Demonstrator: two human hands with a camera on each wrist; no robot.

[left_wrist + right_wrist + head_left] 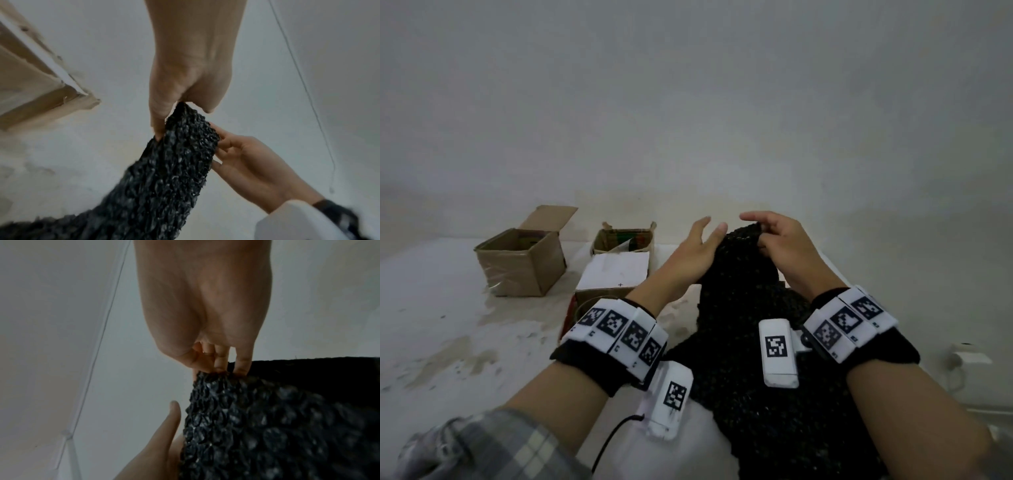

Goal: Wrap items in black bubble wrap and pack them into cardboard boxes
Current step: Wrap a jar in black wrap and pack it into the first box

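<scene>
A sheet of black bubble wrap (743, 342) is held up in front of me and hangs down towards my lap. My right hand (780, 243) pinches its top edge with curled fingers, index finger stretched out; the right wrist view shows the fingertips (222, 368) on the bubble wrap (267, 426). My left hand (700, 245) holds the left edge, fingers straight on the far side. In the left wrist view the bubble wrap (174, 178) runs out between that hand's thumb (159, 123) and palm. No item being wrapped is visible.
Three cardboard boxes stand at the back left of the white surface: an open box (524, 263), a smaller open box (625, 238) with coloured contents, and one with a white top (616, 274) in front of it. A white device with a cable (967, 356) lies at the right.
</scene>
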